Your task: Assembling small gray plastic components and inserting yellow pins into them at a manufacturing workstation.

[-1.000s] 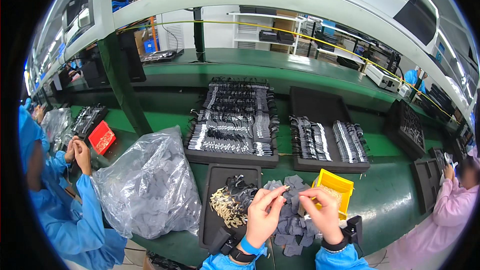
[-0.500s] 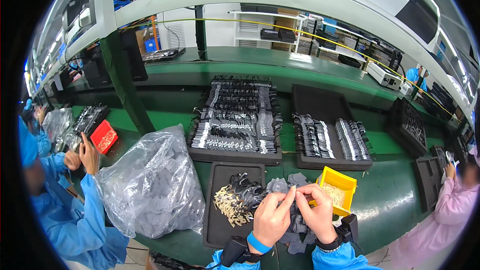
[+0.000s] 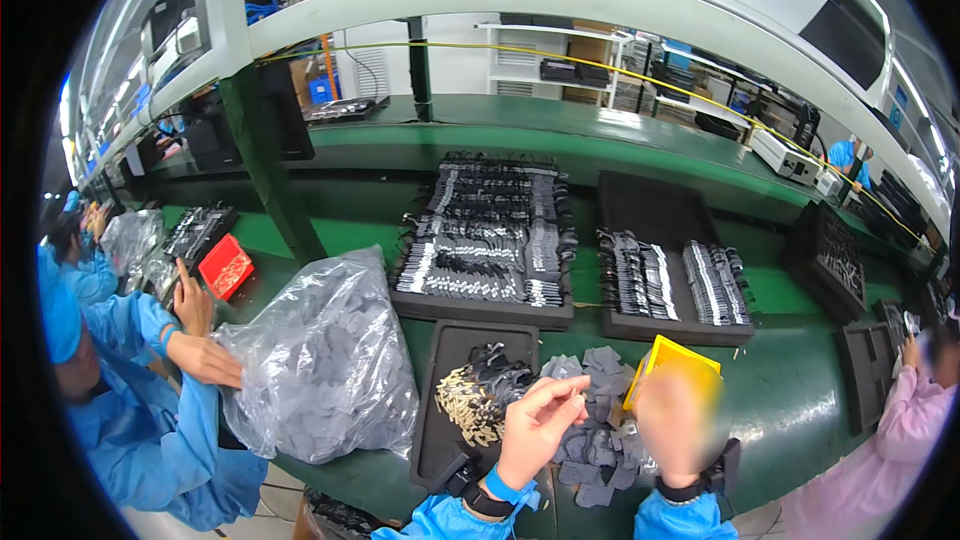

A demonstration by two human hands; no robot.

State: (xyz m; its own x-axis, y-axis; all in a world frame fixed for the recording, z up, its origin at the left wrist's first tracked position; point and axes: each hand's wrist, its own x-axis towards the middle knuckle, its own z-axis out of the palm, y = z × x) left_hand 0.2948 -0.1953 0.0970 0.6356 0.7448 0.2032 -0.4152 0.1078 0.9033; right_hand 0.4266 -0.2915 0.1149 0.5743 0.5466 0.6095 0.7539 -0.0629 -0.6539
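Note:
My left hand (image 3: pixel 545 425) is closed in a pinch above a pile of flat grey pieces (image 3: pixel 600 455); a tiny pale thing shows at its fingertips, too small to name. Smeared by motion, my right hand (image 3: pixel 680 420) is over the near part of a yellow bin (image 3: pixel 662 352), its fingers unreadable. The bin's contents are mostly hidden behind that hand. Left of the grey pile, a shallow black tray (image 3: pixel 433 365) holds cream-coloured pegs (image 3: pixel 465 402) and black stringy parts (image 3: pixel 500 370).
A clear plastic bag (image 3: pixel 325 365) full of grey pieces stands at left, with a co-worker's hand (image 3: pixel 208 358) at its edge. Behind are two black foam trays (image 3: pixel 480 310) (image 3: pixel 675 328) of packed rows. Far left sits a red bin (image 3: pixel 222 275). A person in pink (image 3: pixel 870 460) is at right.
My hands have parted: the right moved right to the yellow bin, the left slightly lower left. The co-worker's hand has come to the plastic bag. The whole view has shifted a little.

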